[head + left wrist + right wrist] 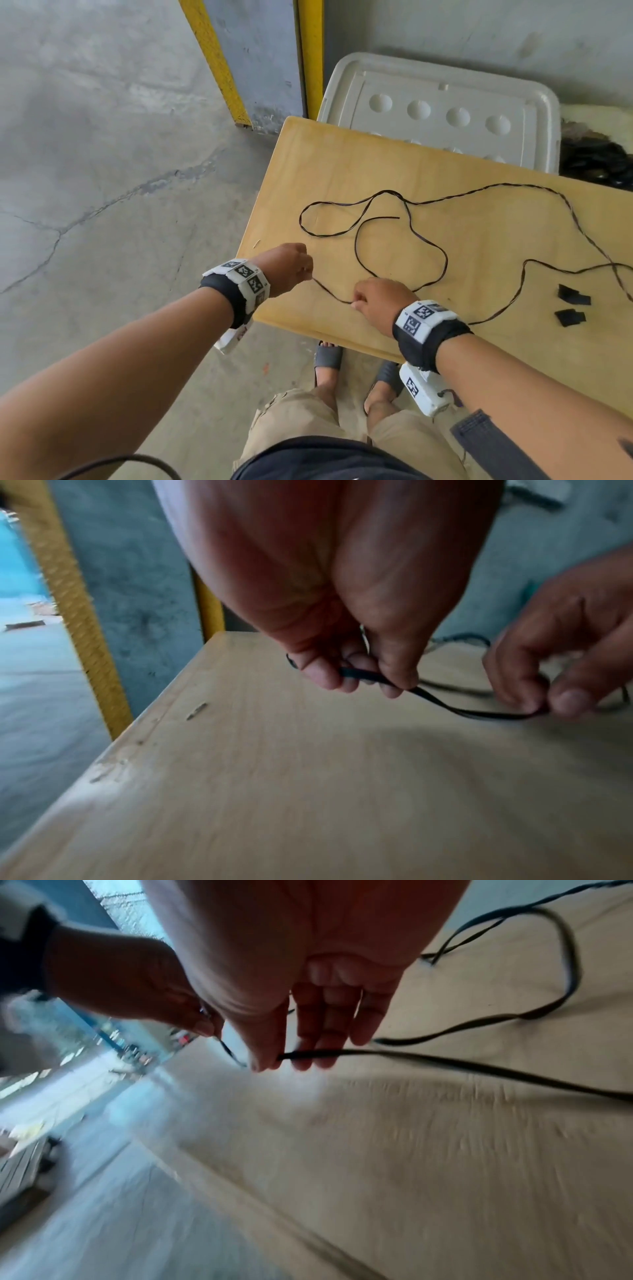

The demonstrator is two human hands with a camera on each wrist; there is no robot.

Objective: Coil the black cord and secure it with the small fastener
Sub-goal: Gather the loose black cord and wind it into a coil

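A thin black cord [424, 240] sprawls in loose loops over the wooden table [479, 212]. My left hand [291, 267] hovers near the table's left front corner and grips the cord [363, 675] in curled fingers. My right hand [376, 301], a short way to its right, pinches the cord [329, 1053] between thumb and fingers. A short slack stretch of cord [479, 712] hangs between the two hands. Two small black fasteners [573, 295] [569, 317] lie on the table at the right, apart from both hands.
A white plastic lid [442, 102] with round dimples sits behind the table. A yellow-edged frame [219, 65] stands at the back left. Cracked concrete floor [102, 171] lies to the left, and my sandalled feet [329, 359] show under the table's front edge.
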